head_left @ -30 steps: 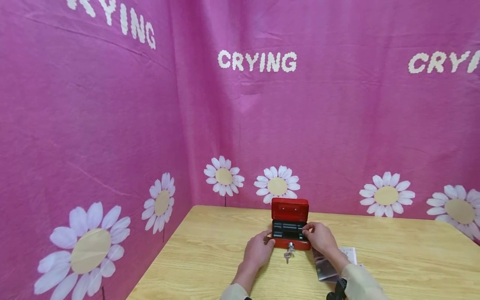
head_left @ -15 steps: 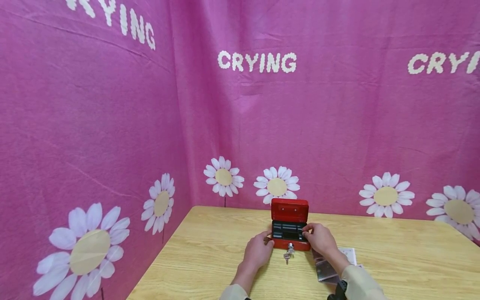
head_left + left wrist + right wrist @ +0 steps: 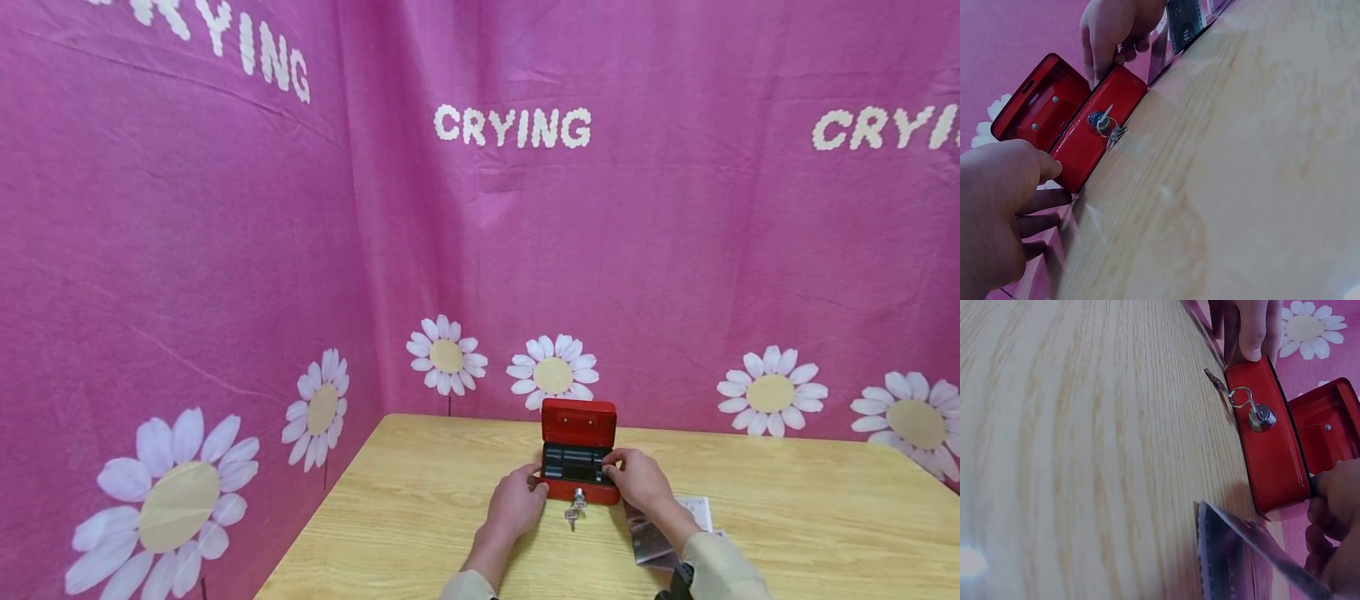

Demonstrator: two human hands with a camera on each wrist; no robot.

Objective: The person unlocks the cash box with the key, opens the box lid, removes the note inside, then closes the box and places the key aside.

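Observation:
A red cash box (image 3: 582,490) stands on the table with its lid (image 3: 578,423) raised and a black tray (image 3: 573,460) inside. Keys on a ring (image 3: 1240,396) hang from the lock (image 3: 1262,418) at the front. My left hand (image 3: 517,502) holds the box's left end, thumb on the front corner and fingers along the side. At the other end, my right hand (image 3: 641,481) pinches the tray's right edge between thumb and fingers; the fingertips inside are partly hidden. In the left wrist view the left hand (image 3: 997,206) shows its lower fingers spread beside the box.
Flat printed papers resembling banknotes (image 3: 651,543) lie on the wooden table (image 3: 420,500) under my right wrist, one fold standing up in the right wrist view. A pink cloth (image 3: 637,250) with daisies hangs behind and to the left.
Both hands keep their places on the box and tray. The whole scene sits slightly lower in the head view; the keys have shifted a touch left.

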